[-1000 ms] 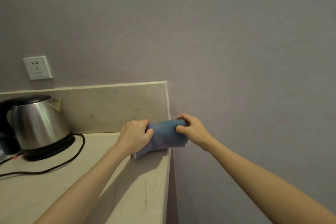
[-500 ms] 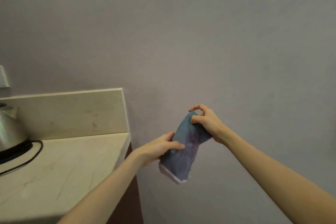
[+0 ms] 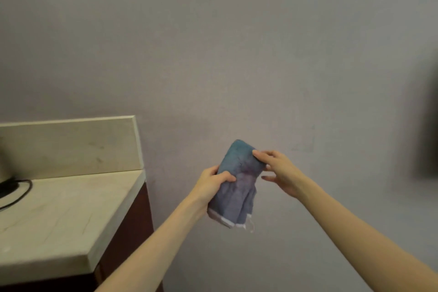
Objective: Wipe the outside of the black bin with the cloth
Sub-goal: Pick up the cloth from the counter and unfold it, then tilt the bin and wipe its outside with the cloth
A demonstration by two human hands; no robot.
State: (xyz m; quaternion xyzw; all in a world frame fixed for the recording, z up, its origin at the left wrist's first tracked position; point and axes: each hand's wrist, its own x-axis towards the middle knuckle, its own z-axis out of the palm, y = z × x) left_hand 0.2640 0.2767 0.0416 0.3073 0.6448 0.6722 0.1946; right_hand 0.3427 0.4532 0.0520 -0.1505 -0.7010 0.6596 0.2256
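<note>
Hands hold a folded blue cloth point(image 3: 238, 185) in mid-air in front of a plain grey-lilac wall point(image 3: 237, 42), right of a counter and clear of it. The left hand point(image 3: 211, 187) grips the cloth's left edge about halfway down, thumb across the front and fingers wrapped behind. The right hand point(image 3: 278, 173) pinches the cloth's upper right edge between thumb and forefinger; its other fingers are spread loose and touch nothing. The cloth hangs tilted, its rounded fold at the top and a white hem at the bottom, with a thin loose thread or loop dangling at the lower right corner. Both forearms are bare and run out of the bottom edge.

At left stands a pale stone countertop point(image 3: 59, 216) with a matching upstand against the wall and a dark brown cabinet front point(image 3: 132, 227) below it. A black cord point(image 3: 20, 193) curves across the far left of the counter; the thing it belongs to is cut off by the left edge, with only a dark and pale sliver showing.

No writing, brand or label can be read anywhere. A dark blurred shape point(image 3: 430, 123) at the right edge is cut off and too smeared to identify.
</note>
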